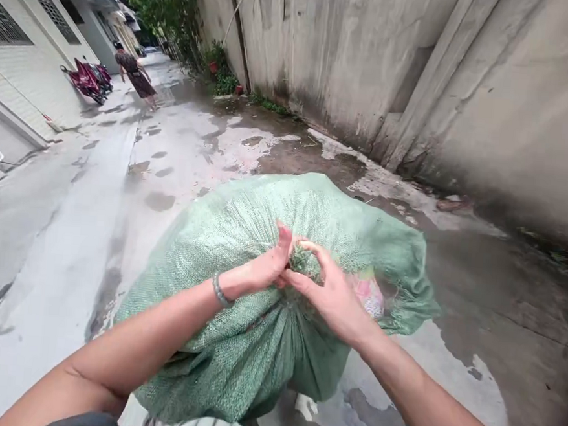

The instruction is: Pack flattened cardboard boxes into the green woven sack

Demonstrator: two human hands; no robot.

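Observation:
A large, bulging green woven sack [244, 223] stands in front of me, its mouth gathered into a bunched neck near the middle. My left hand [271, 263], with a beaded bracelet [219, 289] at the wrist, is closed at this neck, its thumb sticking up and its other fingers mostly hidden. From the other side my right hand [332, 291] curls its thumb and forefinger around the bunched tuft [300, 259]. Pink and white printed material [370, 293] shows at the sack's right side, just beyond the right hand.
A stained concrete wall [324, 53] runs along the right. Wet patches mark the concrete ground [68, 237]. Farther up the alley a person [135, 76] walks near parked red scooters [86, 81]. Green plants [166, 10] grow along the wall.

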